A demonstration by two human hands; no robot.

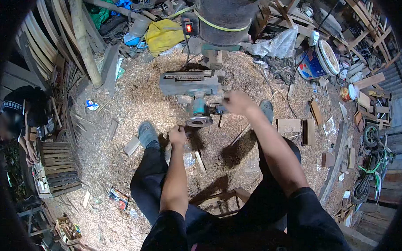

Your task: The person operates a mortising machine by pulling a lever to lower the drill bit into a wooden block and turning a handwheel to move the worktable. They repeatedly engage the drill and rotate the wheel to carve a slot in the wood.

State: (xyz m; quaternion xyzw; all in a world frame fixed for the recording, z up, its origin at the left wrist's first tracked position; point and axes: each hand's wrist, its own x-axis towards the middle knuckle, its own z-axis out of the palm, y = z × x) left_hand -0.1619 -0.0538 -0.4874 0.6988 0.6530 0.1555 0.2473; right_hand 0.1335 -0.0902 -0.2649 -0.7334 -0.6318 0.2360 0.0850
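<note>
A low wood-turning machine with a grey top (pixel 188 84), a teal body (pixel 199 105) and a round metal disc (pixel 199 121) stands on the shavings between my feet. My left hand (pixel 177 135) is closed, just left of and below the disc; what it holds, if anything, is too small to name. My right hand (pixel 236 102) is closed at the right side of the teal body, its fingers against small metal parts there; what they grip is hidden.
A person (pixel 23 114) bends over a slatted crate (pixel 58 168) at the left. Beyond the machine are a dark drum (pixel 226 14), a lit red switch (pixel 188 28) and a yellow sack (pixel 167 36). A blue bucket (pixel 312 66) and motorbike (pixel 373 175) are at right.
</note>
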